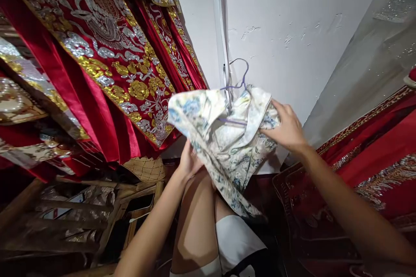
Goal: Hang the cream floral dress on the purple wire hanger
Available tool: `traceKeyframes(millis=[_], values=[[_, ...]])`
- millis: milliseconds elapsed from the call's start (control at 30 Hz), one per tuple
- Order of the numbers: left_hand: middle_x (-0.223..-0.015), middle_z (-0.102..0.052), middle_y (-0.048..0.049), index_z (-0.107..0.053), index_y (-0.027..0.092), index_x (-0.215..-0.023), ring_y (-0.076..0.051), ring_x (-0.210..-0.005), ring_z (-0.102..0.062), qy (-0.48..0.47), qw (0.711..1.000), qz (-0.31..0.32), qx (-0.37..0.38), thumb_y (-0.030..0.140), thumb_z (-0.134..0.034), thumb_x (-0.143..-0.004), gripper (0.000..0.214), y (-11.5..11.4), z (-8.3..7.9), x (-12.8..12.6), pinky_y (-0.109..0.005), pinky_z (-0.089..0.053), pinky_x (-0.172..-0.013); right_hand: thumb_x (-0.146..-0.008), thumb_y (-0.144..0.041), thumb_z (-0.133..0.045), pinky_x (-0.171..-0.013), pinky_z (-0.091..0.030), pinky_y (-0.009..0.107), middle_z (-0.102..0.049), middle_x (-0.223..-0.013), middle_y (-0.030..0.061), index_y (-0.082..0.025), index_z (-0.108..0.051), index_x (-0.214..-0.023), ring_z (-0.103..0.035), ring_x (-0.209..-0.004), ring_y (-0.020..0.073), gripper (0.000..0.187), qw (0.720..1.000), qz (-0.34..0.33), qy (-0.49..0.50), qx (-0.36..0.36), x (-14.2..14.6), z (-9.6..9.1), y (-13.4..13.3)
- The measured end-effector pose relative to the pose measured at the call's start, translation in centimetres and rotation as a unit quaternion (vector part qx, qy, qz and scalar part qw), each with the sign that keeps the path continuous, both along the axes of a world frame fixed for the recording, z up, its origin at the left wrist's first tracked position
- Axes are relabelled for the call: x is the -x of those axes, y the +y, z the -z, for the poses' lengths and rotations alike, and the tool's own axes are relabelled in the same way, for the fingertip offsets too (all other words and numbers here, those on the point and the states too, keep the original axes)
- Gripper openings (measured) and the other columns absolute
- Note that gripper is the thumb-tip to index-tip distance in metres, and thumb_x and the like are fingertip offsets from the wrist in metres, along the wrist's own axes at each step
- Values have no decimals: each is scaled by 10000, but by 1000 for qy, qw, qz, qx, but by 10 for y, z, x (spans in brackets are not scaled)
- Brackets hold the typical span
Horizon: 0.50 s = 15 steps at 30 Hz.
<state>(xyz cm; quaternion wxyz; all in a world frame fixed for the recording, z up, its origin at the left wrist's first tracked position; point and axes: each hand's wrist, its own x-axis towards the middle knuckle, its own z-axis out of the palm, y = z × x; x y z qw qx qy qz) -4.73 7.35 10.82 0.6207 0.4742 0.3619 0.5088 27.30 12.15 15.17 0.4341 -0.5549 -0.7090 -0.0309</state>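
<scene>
A white garment with blue and green flowers [235,162], a top or a dress, hangs on a thin purple hanger [242,83] in front of me. Its neckline gapes toward me, showing the hanger's bar inside. My right hand [286,125] is closed on the garment's right shoulder, thumb in front and fingers round the far side. At the lower left edge, my left hand [191,160] holds the cloth; its fingertips are hidden behind the fabric. The hanger's hook stands up beside a pale vertical strip [221,26] on the wall; whether it hooks onto anything I cannot tell.
Red costumes with gold and silver embroidery [130,65] hang at the left, and more red cloth [383,156] is at the right. A wooden chair [74,220] stands lower left with a phone on it. Behind the garment is a white wall [286,17].
</scene>
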Motion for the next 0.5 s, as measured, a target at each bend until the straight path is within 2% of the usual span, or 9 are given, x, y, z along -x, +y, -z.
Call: traceKeyframes(millis=[33, 100, 200, 267, 333, 433, 500], values=[[-1315, -704, -160, -658, 193, -1268, -404, -1382, -543, -6, 1000, 0, 6, 871, -475, -823, 832, 0, 9, -2, -572, -467, -1112, -723, -499, -792, -870, -515, 534, -571, -1116, 129, -283, -452, -1554, -588, -1049, 408, 923, 1000, 14, 4, -8, -2, -8, 6], [-1325, -702, -161, -674, 179, -1226, -410, -1388, -536, 1, 1000, -23, 10, 790, -645, -785, 754, 2, 26, -11, -544, -445, -1145, -744, -500, -768, -897, -500, 535, -572, -1120, 138, -263, -483, -1528, -574, -1069, 411, 867, 1000, 18, -1, -20, 3, -22, 15], [-1404, -665, -121, -649, 209, -1256, -351, -1435, -503, 29, 991, -127, -8, 521, -829, -756, 616, 5, 55, -30, -461, -370, -1226, -768, -420, -731, -973, -467, 549, -562, -1176, 154, -232, -491, -1513, -552, -1124, 414, 805, 998, -19, -45, -27, 24, -31, 16], [-1475, -618, -82, -614, 247, -1319, -293, -1477, -464, 20, 982, -189, -8, 422, -832, -773, 614, 4, 77, -39, -411, -324, -1259, -764, -359, -719, -1019, -444, 555, -545, -1228, 162, -223, -446, -1542, -527, -1181, 419, 835, 996, -38, -79, -17, 34, -24, 10], [-1495, -602, -80, -611, 244, -1335, -277, -1487, -455, 2, 976, -218, 16, 381, -817, -791, 598, -2, 98, -44, -407, -318, -1263, -763, -331, -717, -1047, -433, 561, -529, -1272, 164, -227, -375, -1586, -506, -1226, 418, 897, 995, -35, -91, 9, 36, -11, 2], [-1459, -629, -123, -657, 194, -1294, -307, -1461, -490, -33, 965, -254, 62, 395, -804, -813, 542, -16, 123, -47, -438, -347, -1246, -809, -348, -703, -1064, -430, 577, -528, -1313, 163, -245, -292, -1628, -501, -1257, 401, 923, 997, 13, -44, 61, 23, 12, -8], [-1461, -627, -130, -665, 191, -1297, -317, -1458, -492, -72, 954, -281, 82, 416, -807, -818, 548, -26, 132, -50, -443, -358, -1241, -836, -382, -702, -1109, -393, 595, -502, -1406, 185, -236, -278, -1637, -456, -1334, 410, 918, 997, 51, 13, 61, 15, 28, -17]])
